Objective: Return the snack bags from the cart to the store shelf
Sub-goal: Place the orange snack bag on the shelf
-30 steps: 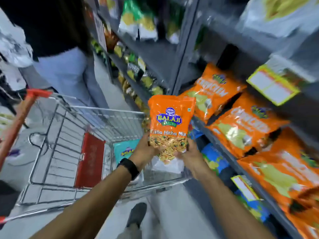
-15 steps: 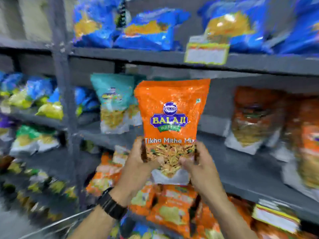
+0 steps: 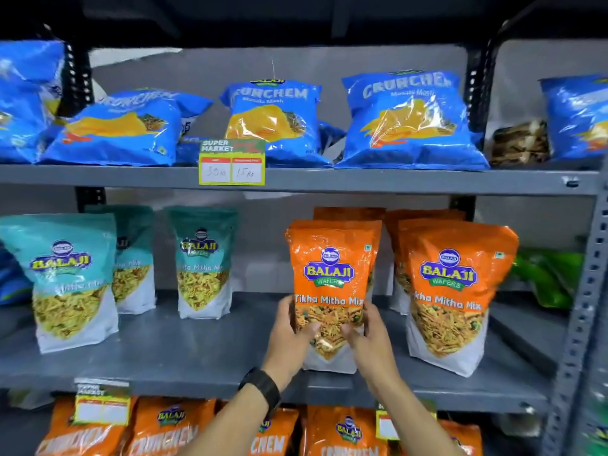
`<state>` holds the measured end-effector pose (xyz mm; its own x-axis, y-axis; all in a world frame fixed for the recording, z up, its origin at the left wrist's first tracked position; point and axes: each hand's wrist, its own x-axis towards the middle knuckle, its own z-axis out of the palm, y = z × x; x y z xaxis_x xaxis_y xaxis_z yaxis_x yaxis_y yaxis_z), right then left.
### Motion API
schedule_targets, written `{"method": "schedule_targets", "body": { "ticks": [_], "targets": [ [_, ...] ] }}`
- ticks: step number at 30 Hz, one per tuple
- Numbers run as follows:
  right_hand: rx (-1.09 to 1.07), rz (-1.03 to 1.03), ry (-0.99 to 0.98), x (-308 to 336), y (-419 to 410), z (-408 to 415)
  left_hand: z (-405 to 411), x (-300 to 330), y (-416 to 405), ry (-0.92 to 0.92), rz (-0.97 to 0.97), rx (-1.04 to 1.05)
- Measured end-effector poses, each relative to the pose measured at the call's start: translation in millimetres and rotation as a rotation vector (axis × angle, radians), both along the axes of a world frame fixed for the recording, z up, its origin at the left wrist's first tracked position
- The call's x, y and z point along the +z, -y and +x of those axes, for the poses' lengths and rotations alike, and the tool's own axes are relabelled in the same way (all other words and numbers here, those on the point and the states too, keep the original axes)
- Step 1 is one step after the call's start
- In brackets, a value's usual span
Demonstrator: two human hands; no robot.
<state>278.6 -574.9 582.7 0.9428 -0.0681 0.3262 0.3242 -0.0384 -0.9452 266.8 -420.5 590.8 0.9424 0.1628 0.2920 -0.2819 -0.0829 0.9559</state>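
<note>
An orange Tikha Mitha Mix bag (image 3: 330,274) stands upright on the grey middle shelf (image 3: 197,353), its base on the shelf surface. My left hand (image 3: 289,327) grips its lower left side and my right hand (image 3: 368,334) grips its lower right side. Another orange bag stands right behind it. More of the same orange bags (image 3: 454,291) stand to its right. The cart is out of view.
Teal Balaji bags (image 3: 69,278) stand at the left of the middle shelf. Blue Crunchem bags (image 3: 273,120) lie on the upper shelf above a price tag (image 3: 232,162). Orange Crunchem bags (image 3: 164,429) fill the lower shelf. A grey upright post (image 3: 589,291) bounds the right.
The view swung from the cart up to the shelf. Both hands carried the orange bag from above the cart and set it upright on the middle shelf.
</note>
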Motion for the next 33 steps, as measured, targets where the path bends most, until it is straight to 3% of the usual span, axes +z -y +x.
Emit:
{"method": "schedule_targets", "body": {
  "ticks": [5,9,11,15,19,24,30,33],
  "targets": [
    [-0.037,-0.030,0.006,-11.8,2.5,2.4,2.3,-1.7,-5.7,0.003,0.052,-0.018],
    [-0.305,-0.012,0.076,-14.9,1.5,-18.2,-13.9,-7.1,-24.9,0.032,0.100,0.009],
    [-0.321,0.006,0.160,-12.5,-3.7,-34.6,-32.8,-13.9,-39.5,0.071,0.129,0.063],
    [-0.099,-0.093,0.253,-20.4,-38.5,-62.6,-86.1,-47.6,-81.5,0.121,0.138,0.187],
    [0.225,-0.304,0.217,-63.4,-108.3,-82.4,-137.0,-109.5,-142.4,0.042,0.085,0.348],
    [0.607,-0.594,0.042,-165.4,-226.3,-104.4,-206.0,-215.5,-235.4,-0.220,0.063,0.511],
    [0.972,-0.838,-0.352,-310.5,-358.9,-147.4,-307.5,-348.8,-342.6,-0.632,-0.020,0.707],
    [1.084,-0.979,-0.387,-372.7,-414.9,-171.0,-350.0,-408.2,-389.9,-0.869,-0.071,0.752]
  ]
}}
